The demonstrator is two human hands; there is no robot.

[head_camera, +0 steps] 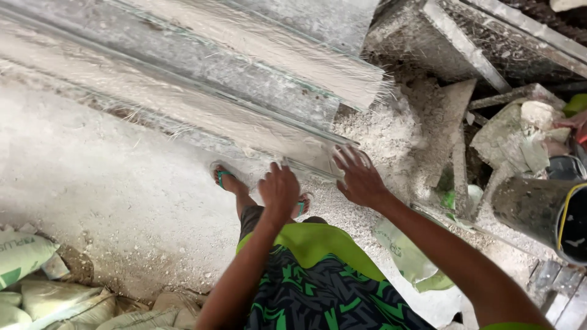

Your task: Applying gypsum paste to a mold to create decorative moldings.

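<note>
Long plaster-coated slabs (202,79) with fibres on them lie side by side on glass-like sheets, stretching away to the upper left. My left hand (279,190) rests at the near end of the closest slab, fingers curled over its edge (306,166). My right hand (359,177) is spread flat with fingers apart, touching the same end near its corner. My feet in green-strapped sandals (222,177) stand on the white dusty floor below the slab.
White plaster rubble (391,131) lies to the right of the slab ends. Broken boards and debris (520,131) pile up at the right, with a dark drum (544,211) beside them. Sacks (36,287) sit at the lower left.
</note>
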